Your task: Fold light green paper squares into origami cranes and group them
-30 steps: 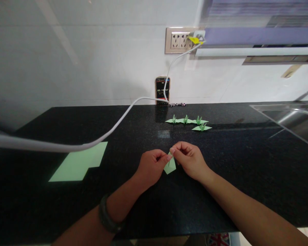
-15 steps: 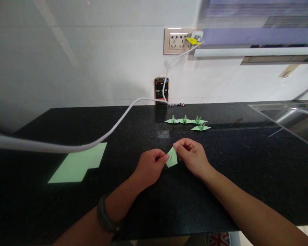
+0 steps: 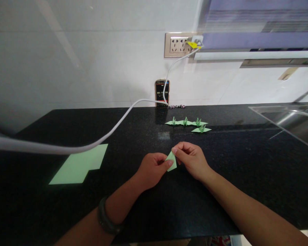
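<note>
A small folded piece of light green paper is held just above the black counter, pinched from both sides. My left hand is closed on its left edge with thumb and fingers. My right hand is closed on its upper tip. A dark band sits on my left wrist. Several finished green paper cranes stand in a cluster farther back on the counter.
Flat green paper sheets lie at the left. A white cable runs from the wall socket across the counter. A phone showing a timer leans on the wall. A metal sink is at the right.
The folded paper was turned and lifted slightly between my fingers, then brought back between both hands. The hands stayed in the same spot.
</note>
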Demonstrator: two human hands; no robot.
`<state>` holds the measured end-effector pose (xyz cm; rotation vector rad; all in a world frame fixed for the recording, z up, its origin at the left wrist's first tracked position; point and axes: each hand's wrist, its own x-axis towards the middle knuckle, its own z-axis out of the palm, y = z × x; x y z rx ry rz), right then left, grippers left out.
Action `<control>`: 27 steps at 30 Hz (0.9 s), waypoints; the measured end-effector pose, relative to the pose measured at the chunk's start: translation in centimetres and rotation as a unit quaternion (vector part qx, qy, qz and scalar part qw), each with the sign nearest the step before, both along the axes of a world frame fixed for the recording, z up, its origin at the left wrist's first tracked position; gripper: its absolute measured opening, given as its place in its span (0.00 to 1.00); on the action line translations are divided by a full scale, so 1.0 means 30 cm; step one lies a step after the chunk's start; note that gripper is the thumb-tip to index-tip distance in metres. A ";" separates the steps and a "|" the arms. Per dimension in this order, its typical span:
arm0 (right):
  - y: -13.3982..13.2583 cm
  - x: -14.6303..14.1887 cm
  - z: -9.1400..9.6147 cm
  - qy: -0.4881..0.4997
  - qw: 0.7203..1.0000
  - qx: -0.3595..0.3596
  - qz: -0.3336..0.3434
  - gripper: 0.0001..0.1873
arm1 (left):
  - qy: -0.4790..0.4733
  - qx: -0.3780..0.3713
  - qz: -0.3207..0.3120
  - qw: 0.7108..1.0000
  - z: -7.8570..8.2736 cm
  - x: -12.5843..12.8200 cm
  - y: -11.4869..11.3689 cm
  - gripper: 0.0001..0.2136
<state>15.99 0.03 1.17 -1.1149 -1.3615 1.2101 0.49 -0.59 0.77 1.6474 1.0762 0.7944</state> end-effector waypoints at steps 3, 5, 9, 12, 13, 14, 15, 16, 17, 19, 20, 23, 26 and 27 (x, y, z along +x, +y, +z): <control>-0.005 -0.003 0.000 -0.003 0.999 0.008 0.052 0.09 | 0.017 0.017 0.019 1.000 -0.004 -0.006 0.004 0.13; -0.005 -0.001 -0.002 -0.034 0.996 0.034 0.071 0.09 | 0.016 0.023 0.023 0.999 -0.005 -0.005 0.005 0.14; 0.001 0.015 -0.005 -0.126 0.982 0.138 -0.008 0.08 | -0.019 0.037 0.083 0.996 0.003 0.002 0.009 0.11; 0.004 0.030 -0.007 -0.163 0.961 0.214 -0.069 0.07 | -0.054 -0.003 0.162 0.985 0.015 0.001 0.015 0.15; 0.003 0.033 -0.008 -0.180 0.952 0.240 -0.060 0.07 | -0.070 -0.040 0.160 0.984 0.018 0.000 0.017 0.16; 0.001 0.035 -0.010 -0.200 0.943 0.265 -0.033 0.08 | -0.091 -0.081 0.144 0.982 0.021 0.000 0.019 0.18; -0.001 0.035 -0.012 -0.220 0.932 0.288 0.005 0.10 | -0.114 -0.116 0.121 0.979 0.022 -0.001 0.021 0.19; -0.004 0.034 -0.014 -0.236 0.920 0.309 0.045 0.11 | -0.135 -0.139 0.100 0.976 0.022 -0.002 0.023 0.19; -0.007 0.031 -0.017 -0.247 0.910 0.325 0.078 0.12 | -0.155 -0.147 0.089 0.973 0.021 -0.003 0.025 0.18; -0.013 0.023 -0.020 -0.247 0.906 0.327 0.109 0.13 | -0.181 -0.135 0.089 0.970 0.018 -0.005 0.027 0.15; -0.016 0.018 -0.022 -0.236 0.915 0.310 0.100 0.13 | -0.187 -0.129 0.094 0.969 0.017 -0.006 0.028 0.15; -0.016 0.003 -0.026 -0.160 0.967 0.196 0.011 0.11 | -0.194 -0.130 0.085 0.969 0.019 -0.008 0.026 0.15; -0.009 -0.011 -0.028 -0.064 0.995 0.075 -0.023 0.10 | -0.184 -0.126 0.050 0.973 0.027 -0.005 0.021 0.15; -0.006 -0.014 -0.028 -0.044 0.998 0.051 -0.010 0.10 | -0.178 -0.122 0.043 0.975 0.030 -0.003 0.019 0.14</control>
